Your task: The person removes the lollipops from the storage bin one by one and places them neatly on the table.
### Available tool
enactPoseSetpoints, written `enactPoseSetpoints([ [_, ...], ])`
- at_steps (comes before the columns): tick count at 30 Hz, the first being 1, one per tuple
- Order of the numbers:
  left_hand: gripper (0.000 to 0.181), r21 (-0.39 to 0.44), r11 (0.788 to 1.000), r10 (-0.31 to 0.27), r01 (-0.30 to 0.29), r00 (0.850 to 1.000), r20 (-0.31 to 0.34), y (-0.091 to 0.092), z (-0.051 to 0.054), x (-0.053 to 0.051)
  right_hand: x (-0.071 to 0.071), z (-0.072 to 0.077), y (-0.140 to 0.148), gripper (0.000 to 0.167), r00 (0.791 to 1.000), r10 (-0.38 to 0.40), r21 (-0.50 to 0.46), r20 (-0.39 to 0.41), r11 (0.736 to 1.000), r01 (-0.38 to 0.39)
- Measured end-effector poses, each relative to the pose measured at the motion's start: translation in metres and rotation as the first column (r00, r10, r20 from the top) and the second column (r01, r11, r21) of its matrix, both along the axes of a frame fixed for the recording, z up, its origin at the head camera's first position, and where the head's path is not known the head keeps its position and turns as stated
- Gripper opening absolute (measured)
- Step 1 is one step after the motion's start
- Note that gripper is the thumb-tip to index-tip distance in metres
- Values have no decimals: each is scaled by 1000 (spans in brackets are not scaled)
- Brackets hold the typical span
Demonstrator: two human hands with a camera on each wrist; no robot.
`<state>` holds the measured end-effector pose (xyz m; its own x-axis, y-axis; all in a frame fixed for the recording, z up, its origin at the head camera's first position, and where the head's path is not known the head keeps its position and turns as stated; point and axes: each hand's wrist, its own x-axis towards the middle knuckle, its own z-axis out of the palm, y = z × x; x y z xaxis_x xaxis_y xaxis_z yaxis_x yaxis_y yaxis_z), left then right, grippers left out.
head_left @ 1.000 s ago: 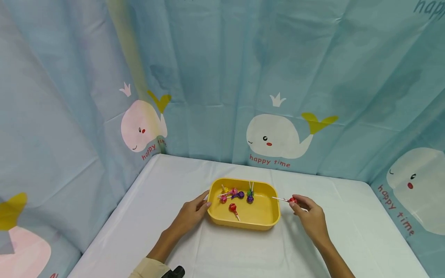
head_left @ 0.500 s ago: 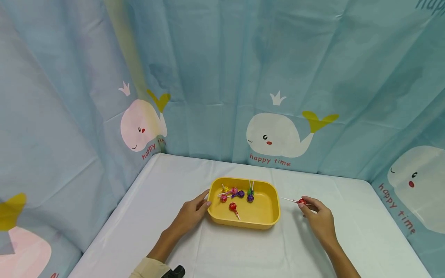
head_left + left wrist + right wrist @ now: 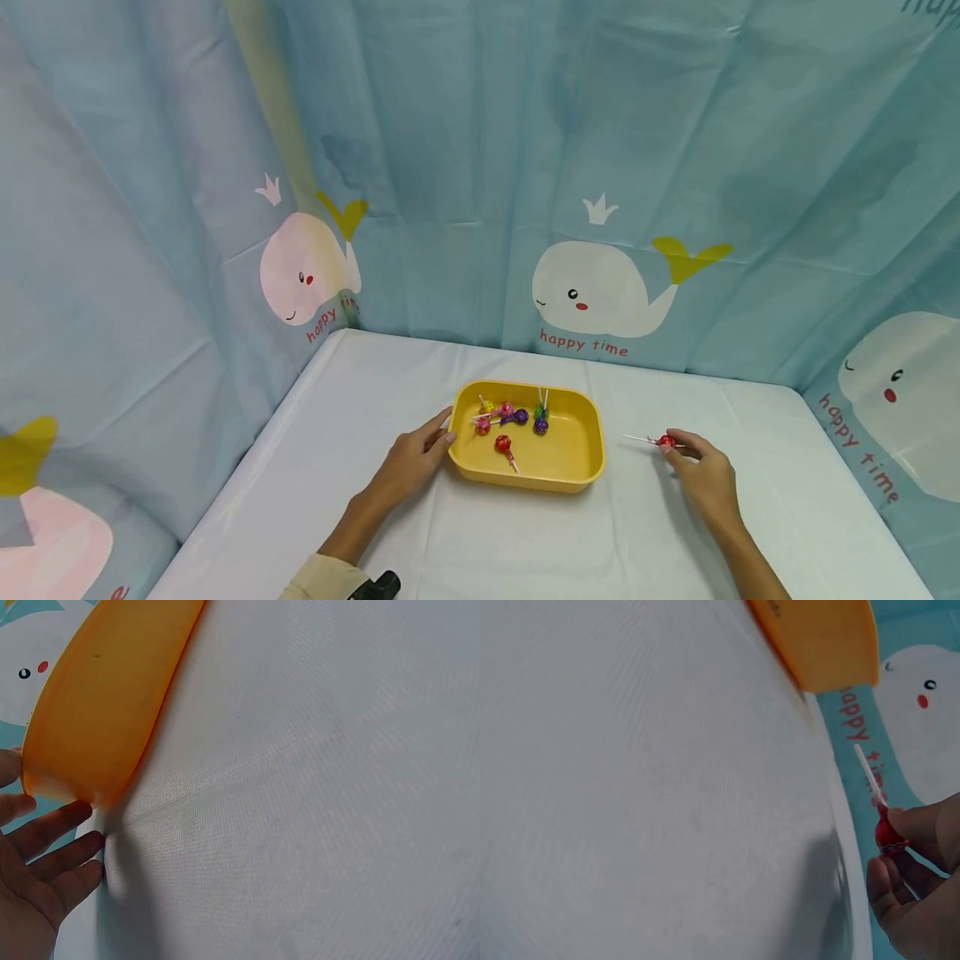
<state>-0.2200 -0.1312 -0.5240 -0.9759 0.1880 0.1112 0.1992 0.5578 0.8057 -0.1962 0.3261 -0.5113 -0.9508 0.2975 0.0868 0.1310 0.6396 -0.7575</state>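
Observation:
My right hand (image 3: 705,473) pinches a red lollipop (image 3: 666,442) by its wrapped head, to the right of the tray; its white stick points left. In the right wrist view the red lollipop (image 3: 889,834) sits between thumb and fingers, stick upward. My left hand (image 3: 411,458) holds the left end of a yellow tray (image 3: 527,482), thumb at the rim. The left wrist view shows the fingers of the left hand (image 3: 45,862) against the tray's end wall (image 3: 105,697). In the tray lie a red lollipop (image 3: 503,445), a purple lollipop (image 3: 521,416) and several others in pink, yellow and green.
A white cloth (image 3: 525,550) covers the table. Light blue curtains (image 3: 450,167) printed with whales hang behind and at both sides, close to the table's edges.
My right hand has moved to the right with the red lollipop, farther from the tray. The left hand and the tray stay in place.

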Motion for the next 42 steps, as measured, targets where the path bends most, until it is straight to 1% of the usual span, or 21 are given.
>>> enactPoseSetpoints([
  [8,58,9,1000,5,-5,1000,7,1,1,0,-2,-5,7,39,1000,-3,5,13,1000,3],
  [16,57,1,1000,9,-9,1000,11,2,1,1,-5,-9,10,38,999,-16,48,38,999,14],
  [24,57,3,1000,0,1,1000,-5,1,3,1,-4,-13,12,39,997,-18,17,73,1000,17],
  [31,56,2,1000,15,-15,1000,24,1,2,1,-5,-13,11,40,997,-10,22,70,1000,8],
  [38,56,4,1000,7,-7,1000,5,1,0,0,-4,-12,11,40,998,-12,21,67,1000,10],
  [42,57,7,1000,6,-6,1000,6,0,-1,0,-5,-13,12,41,997,-18,15,70,1000,17],
])
